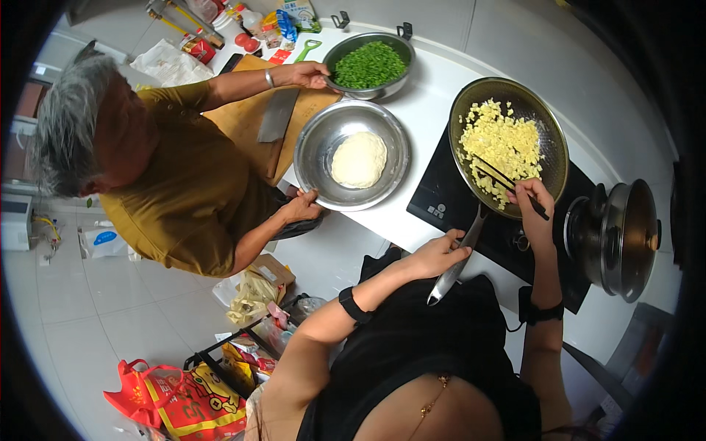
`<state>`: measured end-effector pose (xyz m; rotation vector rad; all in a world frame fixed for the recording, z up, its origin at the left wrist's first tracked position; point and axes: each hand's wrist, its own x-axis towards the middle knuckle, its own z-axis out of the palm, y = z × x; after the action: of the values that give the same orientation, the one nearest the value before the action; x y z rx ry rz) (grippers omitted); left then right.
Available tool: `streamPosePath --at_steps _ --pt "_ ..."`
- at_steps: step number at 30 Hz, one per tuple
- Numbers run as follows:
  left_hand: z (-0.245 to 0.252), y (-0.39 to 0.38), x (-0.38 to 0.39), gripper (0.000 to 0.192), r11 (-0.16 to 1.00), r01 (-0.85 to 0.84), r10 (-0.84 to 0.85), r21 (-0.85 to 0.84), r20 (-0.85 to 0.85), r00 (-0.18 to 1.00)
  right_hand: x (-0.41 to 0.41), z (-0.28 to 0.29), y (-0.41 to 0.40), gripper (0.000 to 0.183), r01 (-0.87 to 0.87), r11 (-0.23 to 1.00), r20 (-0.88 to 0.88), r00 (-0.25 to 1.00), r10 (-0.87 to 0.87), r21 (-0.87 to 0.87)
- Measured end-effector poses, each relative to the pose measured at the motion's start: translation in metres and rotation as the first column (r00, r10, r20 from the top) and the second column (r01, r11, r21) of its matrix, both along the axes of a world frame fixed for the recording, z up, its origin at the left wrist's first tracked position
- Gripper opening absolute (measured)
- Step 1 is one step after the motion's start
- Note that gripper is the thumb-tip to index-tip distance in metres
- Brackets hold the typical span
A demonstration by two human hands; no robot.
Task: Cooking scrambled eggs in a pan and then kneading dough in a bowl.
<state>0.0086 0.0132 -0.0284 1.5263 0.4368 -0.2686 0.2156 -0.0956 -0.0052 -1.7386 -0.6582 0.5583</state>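
A frying pan (553,149) stands on a black induction cooktop (436,190), with crumbled scrambled egg (499,138) in it. My right hand (534,206) holds dark chopsticks (499,177), their tips in the egg. My left hand (441,253) is at the pan's metal handle (455,270); the thumb and fingers lie against it. To the left, a steel bowl (397,157) holds a lump of pale dough (358,160). Behind it a deeper metal bowl (405,66) contains chopped green vegetables (368,65). Another person's hands touch the rims of both bowls.
A co-worker (182,182) stands at the left. A cleaver (277,116) lies on a wooden cutting board (237,116), near a green peeler (308,49) and tomatoes (251,45). A lidded pot (612,237) stands right of the pan. Bags (204,397) and a black rack (220,353) are below left.
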Motion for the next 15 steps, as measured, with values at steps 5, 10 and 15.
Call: streamPosePath --at_steps 5,10,15 --pt "-0.003 -0.001 -0.004 0.060 0.999 -0.015 0.015 0.034 0.004 1.000 0.022 0.003 -0.014 0.008 0.108 0.990 0.274 0.958 -0.079 -0.092" --pt "-0.005 -0.001 -0.008 0.062 0.999 -0.044 0.044 0.008 0.006 0.999 0.044 0.004 -0.034 0.007 0.286 0.958 0.402 0.874 -0.272 0.028" --pt "-0.005 -0.004 -0.006 0.062 0.999 -0.034 0.034 0.015 -0.005 0.999 0.032 -0.013 -0.036 0.011 0.198 0.980 0.367 0.913 -0.180 -0.011"
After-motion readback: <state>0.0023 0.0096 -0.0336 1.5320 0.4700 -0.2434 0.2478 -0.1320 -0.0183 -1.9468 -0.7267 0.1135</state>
